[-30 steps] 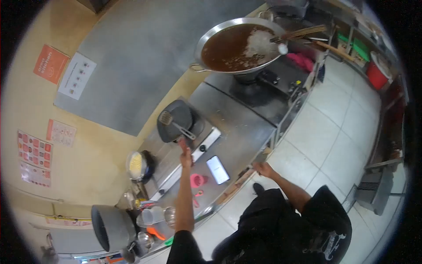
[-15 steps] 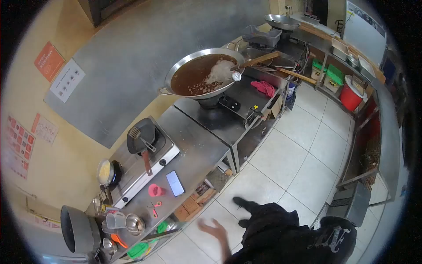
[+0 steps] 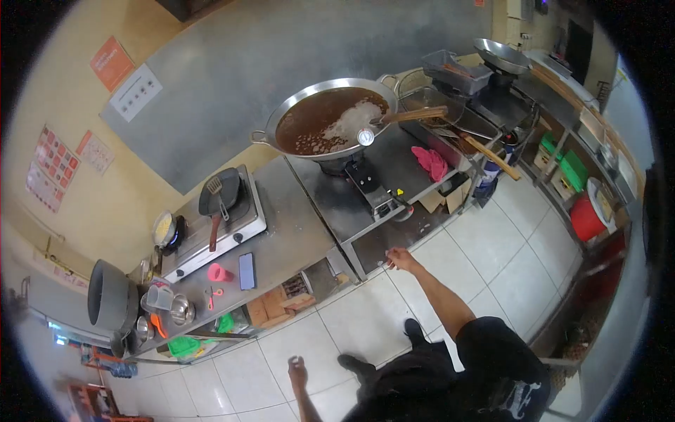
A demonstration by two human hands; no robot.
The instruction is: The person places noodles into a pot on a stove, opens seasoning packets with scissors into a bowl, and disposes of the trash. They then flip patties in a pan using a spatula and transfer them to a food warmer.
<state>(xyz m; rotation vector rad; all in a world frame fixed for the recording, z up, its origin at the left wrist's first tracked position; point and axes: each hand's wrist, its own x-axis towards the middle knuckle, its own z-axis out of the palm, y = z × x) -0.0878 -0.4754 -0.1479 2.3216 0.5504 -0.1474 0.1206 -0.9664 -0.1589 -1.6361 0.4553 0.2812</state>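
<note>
My right hand [image 3: 402,259] is stretched forward, its fingers loosely bent and apart, with nothing visible in it. In the picture it lies in front of the steel table's lower shelf, below the gas burner [image 3: 365,186]. My left hand [image 3: 297,371] hangs low over the floor tiles, small and slightly blurred, its fingers loosely bent and apparently holding nothing. On the burner stands a big wok [image 3: 271,126] of brown liquid with pale foam. A dial thermometer [image 3: 365,136] is at its front rim, and a wooden handle [image 3: 415,114] sticks out to the right.
On the left, a two-burner stove [image 3: 221,243] carries a dark pan [image 3: 219,200] with a slotted turner, and a small pan [image 3: 164,228]. Nearby are a phone [image 3: 247,271], a pink cup [image 3: 219,273] and scissors [image 3: 211,299]. Right: a pink cloth [image 3: 429,163], a long wooden handle [image 3: 492,156] and a red bucket [image 3: 589,218].
My right arm has come into view, reaching forward. My left hand now shows lower and further left, its fingers less spread. The view has turned, and more floor shows at lower left.
</note>
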